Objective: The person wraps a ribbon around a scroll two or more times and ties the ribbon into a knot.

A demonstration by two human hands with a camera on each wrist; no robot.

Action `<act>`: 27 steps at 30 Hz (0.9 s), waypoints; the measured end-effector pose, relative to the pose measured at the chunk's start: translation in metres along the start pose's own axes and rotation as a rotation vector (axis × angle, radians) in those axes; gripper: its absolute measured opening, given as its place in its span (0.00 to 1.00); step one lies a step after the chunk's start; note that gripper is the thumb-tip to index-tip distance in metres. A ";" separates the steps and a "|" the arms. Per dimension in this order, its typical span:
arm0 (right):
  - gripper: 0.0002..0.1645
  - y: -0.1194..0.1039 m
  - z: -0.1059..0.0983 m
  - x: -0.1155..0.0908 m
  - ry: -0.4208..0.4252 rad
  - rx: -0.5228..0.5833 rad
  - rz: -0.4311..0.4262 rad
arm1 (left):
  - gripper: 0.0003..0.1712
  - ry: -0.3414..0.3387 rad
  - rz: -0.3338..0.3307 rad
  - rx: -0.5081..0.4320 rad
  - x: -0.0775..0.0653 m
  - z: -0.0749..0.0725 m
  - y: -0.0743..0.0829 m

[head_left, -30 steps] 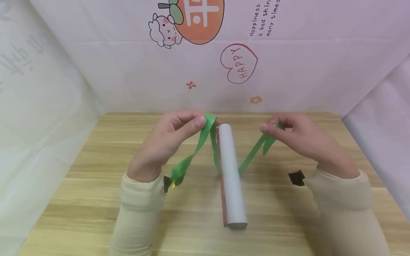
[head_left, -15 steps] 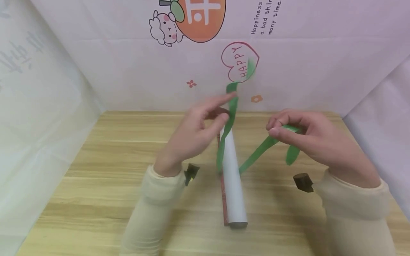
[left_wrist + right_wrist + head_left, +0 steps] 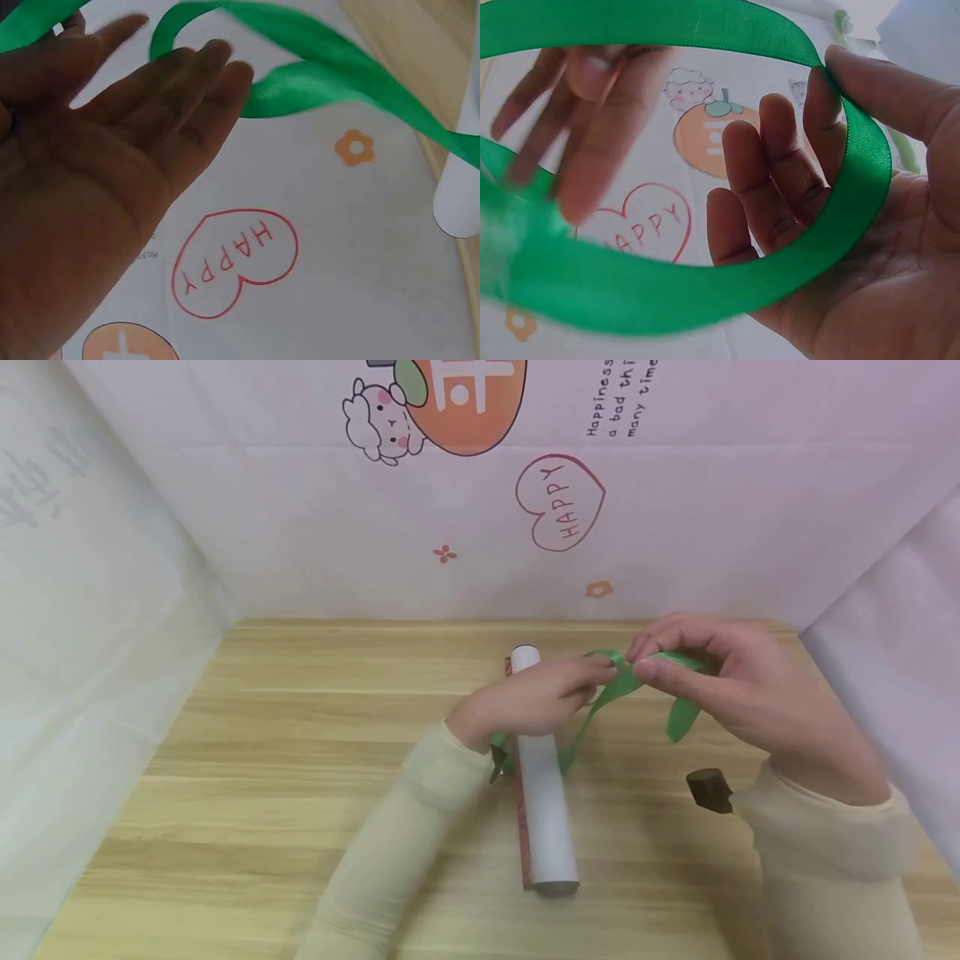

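Observation:
A white roll lies lengthwise on the wooden table, a red strip along its left side. Green ribbon runs from both sides of the roll, apparently under it. My right hand pinches the ribbon between thumb and index finger, and a loose tail hangs below; in the right wrist view the ribbon curves past the thumb in a loop. Over the roll reaches my left hand, its fingers extended beside the ribbon, close to the right hand. Whether they touch the ribbon cannot be told.
A white printed cloth stands upright behind the table, and pale cloth hangs at both sides. Small dark devices show at the cuffs, the right one plainly.
My left hand first held ribbon left of the roll, then released it as the ribbon swung upward. It has crossed rightward over the roll. My right hand moved slightly right, still pinching ribbon.

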State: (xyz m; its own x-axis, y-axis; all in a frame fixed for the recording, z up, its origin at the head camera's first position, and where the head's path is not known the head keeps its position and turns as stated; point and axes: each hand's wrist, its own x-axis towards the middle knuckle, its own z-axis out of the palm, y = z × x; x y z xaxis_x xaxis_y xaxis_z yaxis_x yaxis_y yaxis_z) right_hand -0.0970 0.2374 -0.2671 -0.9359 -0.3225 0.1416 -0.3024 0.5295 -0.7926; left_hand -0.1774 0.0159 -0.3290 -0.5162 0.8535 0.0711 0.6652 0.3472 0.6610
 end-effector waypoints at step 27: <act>0.10 0.038 0.090 0.136 -0.186 -0.320 -0.184 | 0.14 0.817 -0.107 -0.263 -0.083 -0.031 -0.032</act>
State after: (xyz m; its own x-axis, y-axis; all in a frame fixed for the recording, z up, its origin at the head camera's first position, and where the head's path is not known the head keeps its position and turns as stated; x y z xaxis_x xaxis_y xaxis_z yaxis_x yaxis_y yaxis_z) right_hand -0.2196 0.1430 -0.3317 -0.8213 -0.5553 0.1308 -0.5300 0.6578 -0.5352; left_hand -0.1726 -0.0777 -0.3331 -0.8623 0.2396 0.4461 0.4961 0.2226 0.8393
